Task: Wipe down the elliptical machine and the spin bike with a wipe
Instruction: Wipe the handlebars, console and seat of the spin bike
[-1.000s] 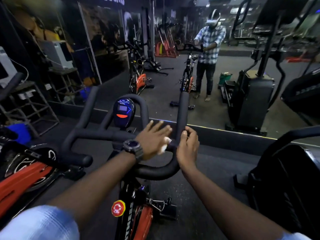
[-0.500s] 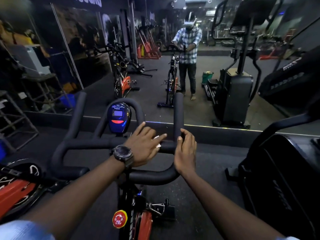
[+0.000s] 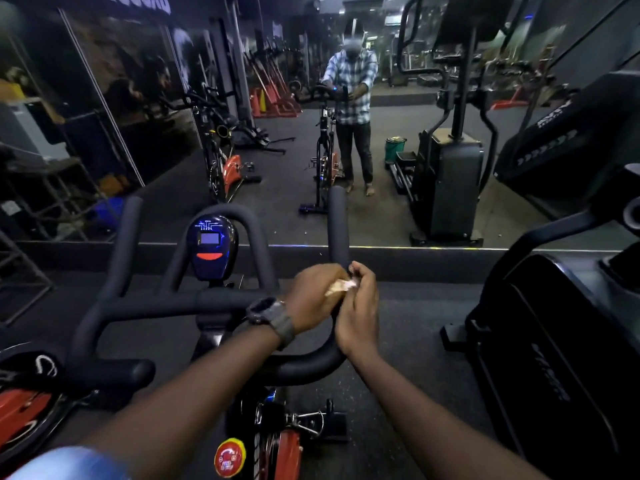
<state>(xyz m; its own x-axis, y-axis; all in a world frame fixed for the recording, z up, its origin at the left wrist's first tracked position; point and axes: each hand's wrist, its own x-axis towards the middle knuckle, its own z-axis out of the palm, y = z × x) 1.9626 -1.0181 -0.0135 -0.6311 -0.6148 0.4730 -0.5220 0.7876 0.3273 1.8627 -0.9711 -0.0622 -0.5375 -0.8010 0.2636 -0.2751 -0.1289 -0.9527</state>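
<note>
**Wipe shifting to the right handlebar bend**

The left hand (image 3: 313, 297), flat on the crossbar a second ago, is now curling over the handlebar (image 3: 337, 230) where its right upright meets the bend, just right of frame centre, pressing the wipe (image 3: 339, 285) against it. The right hand (image 3: 358, 308) is pinching the wipe's edge, fingers curled. The console (image 3: 210, 245) is sitting upper left of the hands, lit. The elliptical machine (image 3: 568, 341) is standing at the right edge, well apart from both hands. Judgement: spin bike (image 3: 277, 448) wiping is proceeding along the right grip; the left grips and the elliptical appear outstanding.
</note>
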